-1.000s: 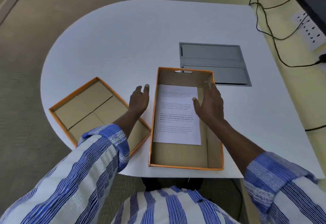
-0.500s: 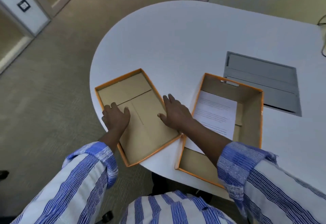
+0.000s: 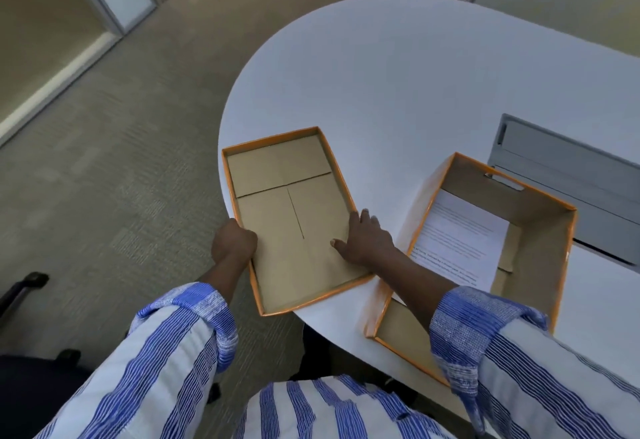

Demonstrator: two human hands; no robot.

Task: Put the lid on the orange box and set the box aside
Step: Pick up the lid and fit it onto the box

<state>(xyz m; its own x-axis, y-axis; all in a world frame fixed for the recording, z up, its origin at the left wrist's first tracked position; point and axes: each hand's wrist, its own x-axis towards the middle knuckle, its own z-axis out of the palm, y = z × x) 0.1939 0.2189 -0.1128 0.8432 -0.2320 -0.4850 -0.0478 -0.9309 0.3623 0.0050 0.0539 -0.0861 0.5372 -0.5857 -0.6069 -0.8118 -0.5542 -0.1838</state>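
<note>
The white worktop (image 3: 398, 85) has a rounded end on the left. The upturned orange lid (image 3: 294, 220) lies at its near left edge, one corner jutting past the rim. Just to its right stands the open orange box (image 3: 568, 265), also overhanging the near edge. Behind the box, a grey hatch (image 3: 571, 168) sits flush in the surface.
</note>
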